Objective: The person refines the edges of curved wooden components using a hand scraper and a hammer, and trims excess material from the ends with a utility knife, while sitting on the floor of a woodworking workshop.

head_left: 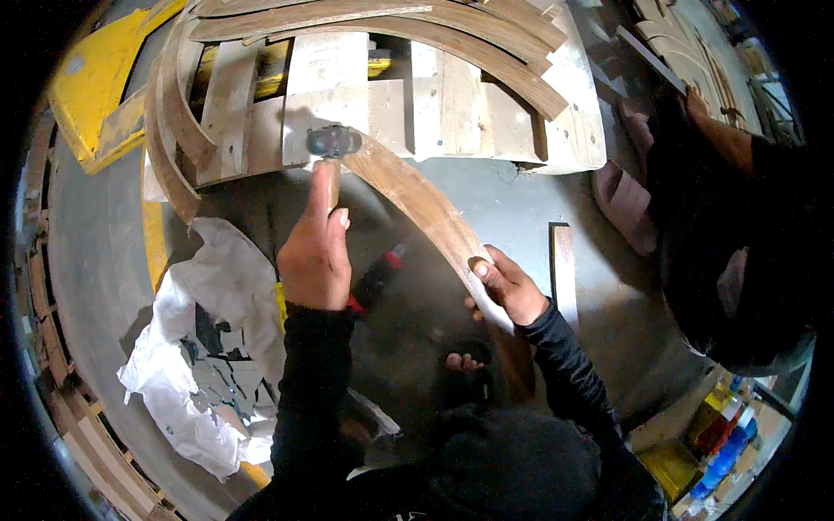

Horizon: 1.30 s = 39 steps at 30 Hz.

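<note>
My left hand (315, 259) is closed around the handle of a hammer (333, 141), its thumb laid along the handle. The dark hammer head is at the far end of a curved wooden strip (419, 198), by the near edge of a pallet (326, 74); whether it touches the wood I cannot tell. My right hand (514, 288) grips the same strip lower down, thumb on top. The strip slants from the pallet edge down toward me, its lower end in shadow. More curved wooden strips (495, 56) lie stacked on the pallet.
A white sack (178, 295) with dark scraps sits at the left. A red and black tool (380, 276) lies on the floor beyond my left wrist. A short board (564, 269) is at the right, near another person (738, 226) in dark clothes. Yellow metalwork (91, 91) stands far left.
</note>
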Each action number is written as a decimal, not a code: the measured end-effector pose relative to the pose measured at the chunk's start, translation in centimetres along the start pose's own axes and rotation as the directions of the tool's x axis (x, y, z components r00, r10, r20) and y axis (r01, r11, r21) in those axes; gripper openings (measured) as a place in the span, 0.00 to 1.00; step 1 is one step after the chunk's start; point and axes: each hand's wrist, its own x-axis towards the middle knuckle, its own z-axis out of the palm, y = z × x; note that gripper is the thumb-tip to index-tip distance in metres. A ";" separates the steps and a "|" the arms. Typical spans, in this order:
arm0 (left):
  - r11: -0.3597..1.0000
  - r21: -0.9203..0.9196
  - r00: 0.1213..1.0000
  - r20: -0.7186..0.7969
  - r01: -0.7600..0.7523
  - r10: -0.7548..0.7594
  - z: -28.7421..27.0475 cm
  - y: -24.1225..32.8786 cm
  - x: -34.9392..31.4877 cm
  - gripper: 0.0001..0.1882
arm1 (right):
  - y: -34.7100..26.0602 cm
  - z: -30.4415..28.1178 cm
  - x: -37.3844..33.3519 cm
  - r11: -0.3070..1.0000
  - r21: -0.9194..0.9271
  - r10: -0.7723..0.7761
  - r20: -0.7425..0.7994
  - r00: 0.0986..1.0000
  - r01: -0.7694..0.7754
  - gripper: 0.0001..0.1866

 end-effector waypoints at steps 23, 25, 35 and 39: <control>0.963 0.245 0.975 0.212 -0.114 0.061 0.3 -0.1 0.0 0.27 | -0.1 0.3 -0.1 1.000 -0.016 -0.013 -0.012 1.000 0.013 0.24; 0.960 0.210 0.977 0.149 -0.183 0.154 0.4 -0.1 0.7 0.29 | -0.5 0.3 0.0 1.000 -0.013 -0.014 -0.008 1.000 0.014 0.24; 0.971 0.221 0.980 0.194 -0.094 0.050 -0.6 0.4 1.0 0.26 | 0.0 -0.1 0.0 0.997 -0.074 -0.010 -0.021 1.000 0.008 0.24; 0.998 0.068 0.983 0.181 0.014 -0.027 -1.7 2.4 0.9 0.25 | 1.6 -0.4 0.1 0.999 -0.034 -0.039 -0.107 0.994 0.035 0.24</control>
